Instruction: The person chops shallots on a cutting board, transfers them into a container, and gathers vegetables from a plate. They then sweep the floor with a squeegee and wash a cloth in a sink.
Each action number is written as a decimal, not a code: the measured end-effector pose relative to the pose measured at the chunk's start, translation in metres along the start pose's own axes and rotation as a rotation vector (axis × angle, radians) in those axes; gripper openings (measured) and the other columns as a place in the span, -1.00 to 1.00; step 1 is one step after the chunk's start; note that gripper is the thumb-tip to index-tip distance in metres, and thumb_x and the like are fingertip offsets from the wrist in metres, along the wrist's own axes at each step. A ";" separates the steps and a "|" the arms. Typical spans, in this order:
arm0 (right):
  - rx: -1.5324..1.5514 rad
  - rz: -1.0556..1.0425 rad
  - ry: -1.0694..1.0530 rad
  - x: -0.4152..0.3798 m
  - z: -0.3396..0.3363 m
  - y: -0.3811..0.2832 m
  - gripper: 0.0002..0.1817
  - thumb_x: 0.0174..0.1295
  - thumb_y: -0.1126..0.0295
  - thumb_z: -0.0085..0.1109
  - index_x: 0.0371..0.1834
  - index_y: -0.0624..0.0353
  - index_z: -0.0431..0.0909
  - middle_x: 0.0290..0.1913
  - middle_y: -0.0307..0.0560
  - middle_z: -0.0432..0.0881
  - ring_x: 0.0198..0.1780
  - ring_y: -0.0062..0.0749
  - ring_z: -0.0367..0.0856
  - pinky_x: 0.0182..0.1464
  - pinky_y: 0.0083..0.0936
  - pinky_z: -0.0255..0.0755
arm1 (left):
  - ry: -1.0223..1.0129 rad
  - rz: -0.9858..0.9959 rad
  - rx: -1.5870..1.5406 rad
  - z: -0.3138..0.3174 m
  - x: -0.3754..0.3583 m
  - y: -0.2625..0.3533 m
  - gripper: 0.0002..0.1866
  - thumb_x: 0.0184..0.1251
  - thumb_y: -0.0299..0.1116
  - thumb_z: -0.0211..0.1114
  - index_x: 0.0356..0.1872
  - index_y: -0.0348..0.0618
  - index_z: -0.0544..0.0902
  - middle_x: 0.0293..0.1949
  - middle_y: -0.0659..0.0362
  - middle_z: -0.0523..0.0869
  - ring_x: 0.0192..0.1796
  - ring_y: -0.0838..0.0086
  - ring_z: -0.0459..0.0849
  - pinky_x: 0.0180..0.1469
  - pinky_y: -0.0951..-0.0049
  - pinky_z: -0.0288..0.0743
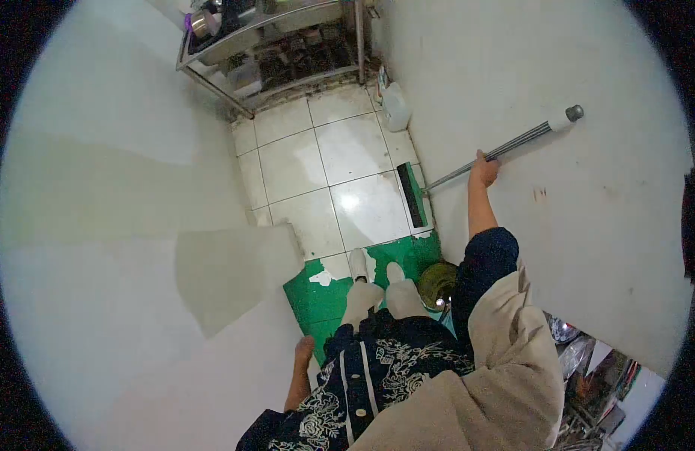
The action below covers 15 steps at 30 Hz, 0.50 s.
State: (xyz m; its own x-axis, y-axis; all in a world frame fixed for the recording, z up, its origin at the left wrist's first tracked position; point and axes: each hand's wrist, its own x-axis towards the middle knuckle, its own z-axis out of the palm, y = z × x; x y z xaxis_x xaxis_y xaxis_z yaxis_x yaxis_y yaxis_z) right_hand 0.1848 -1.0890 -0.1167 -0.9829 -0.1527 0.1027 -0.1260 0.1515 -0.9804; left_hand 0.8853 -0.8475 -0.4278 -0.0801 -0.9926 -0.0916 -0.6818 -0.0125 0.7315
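Note:
A push broom with a long grey metal handle [528,137] slants down from the upper right. Its green head [413,194] with dark bristles rests on the white tiles beside the right wall. My right hand [484,170] is closed round the handle, partway along it. At the lower left, close to the left wall, my left hand [305,349] hangs low by my side; its fingers are too small and turned away to make out.
A metal rack [272,30] with kitchen items stands at the far end. A white plastic jug [395,107] sits by the right wall. Near my feet are green flooring [315,301] with torn edges and a round yellowish container [438,282]. Clutter [599,383] lies at the lower right.

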 end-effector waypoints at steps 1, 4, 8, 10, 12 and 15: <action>0.026 -0.075 -0.024 -0.006 -0.013 0.006 -0.58 0.03 0.18 0.27 -0.16 0.28 0.51 -0.23 0.10 0.62 -0.16 -0.04 0.58 -0.09 -0.22 0.40 | -0.023 0.025 0.105 -0.009 0.017 0.003 -0.76 0.22 -0.30 0.10 -0.18 -0.20 0.59 -0.19 0.00 0.61 -0.11 0.14 0.58 -0.05 0.25 0.47; 0.114 -0.219 -0.104 -0.031 -0.052 -0.002 -0.66 0.05 0.16 0.27 -0.30 0.23 0.55 -0.36 -0.05 0.62 -0.31 -0.25 0.56 -0.22 -0.34 0.40 | -0.001 -0.141 -0.050 -0.046 0.058 0.072 -0.68 0.29 -0.26 0.08 -0.07 -0.27 0.56 -0.11 -0.02 0.62 -0.04 0.17 0.58 0.00 0.31 0.44; 0.348 -0.208 -0.318 -0.091 -0.145 0.008 -0.79 0.13 0.29 0.24 -0.37 0.21 0.52 -0.51 -0.21 0.49 -0.50 -0.56 0.42 -0.40 -0.53 0.35 | -0.028 0.085 -0.041 -0.067 0.101 0.206 -0.65 0.29 -0.25 0.11 0.01 -0.24 0.54 -0.06 0.00 0.63 -0.02 0.29 0.59 0.04 0.37 0.42; 0.434 -0.199 -0.429 -0.112 -0.175 -0.008 -0.87 0.13 0.40 0.22 -0.37 0.21 0.51 -0.50 -0.23 0.48 -0.51 -0.58 0.40 -0.42 -0.57 0.34 | -0.147 0.136 -0.084 -0.071 0.120 0.284 -0.62 0.33 -0.15 0.08 -0.01 -0.23 0.53 -0.12 -0.03 0.64 -0.05 0.24 0.60 0.03 0.35 0.44; 0.419 -0.241 -0.454 -0.132 -0.205 0.002 -0.86 0.14 0.46 0.21 -0.29 0.23 0.48 -0.45 -0.19 0.49 -0.48 -0.56 0.43 -0.41 -0.60 0.35 | -0.179 0.196 -0.096 -0.041 0.156 0.292 -0.64 0.30 -0.22 0.11 0.04 -0.18 0.52 -0.13 -0.02 0.66 -0.07 0.28 0.63 -0.01 0.38 0.45; 0.130 -0.549 -0.386 -0.155 -0.235 0.026 -0.81 0.14 0.47 0.21 -0.21 0.25 0.46 -0.42 -0.16 0.49 -0.48 -0.57 0.45 -0.43 -0.64 0.37 | -0.266 0.376 -0.032 -0.011 0.181 0.343 -0.65 0.32 -0.21 0.12 0.03 -0.17 0.51 -0.17 -0.02 0.67 -0.10 0.32 0.64 -0.04 0.40 0.47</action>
State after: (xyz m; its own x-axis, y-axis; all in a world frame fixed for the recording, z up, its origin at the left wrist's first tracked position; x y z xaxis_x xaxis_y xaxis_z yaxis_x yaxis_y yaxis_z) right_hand 0.3022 -0.8316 -0.1184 -0.6599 -0.5147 0.5474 -0.5521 -0.1621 -0.8179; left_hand 0.6450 -1.0327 -0.1853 -0.5041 -0.8635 0.0172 -0.5471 0.3347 0.7672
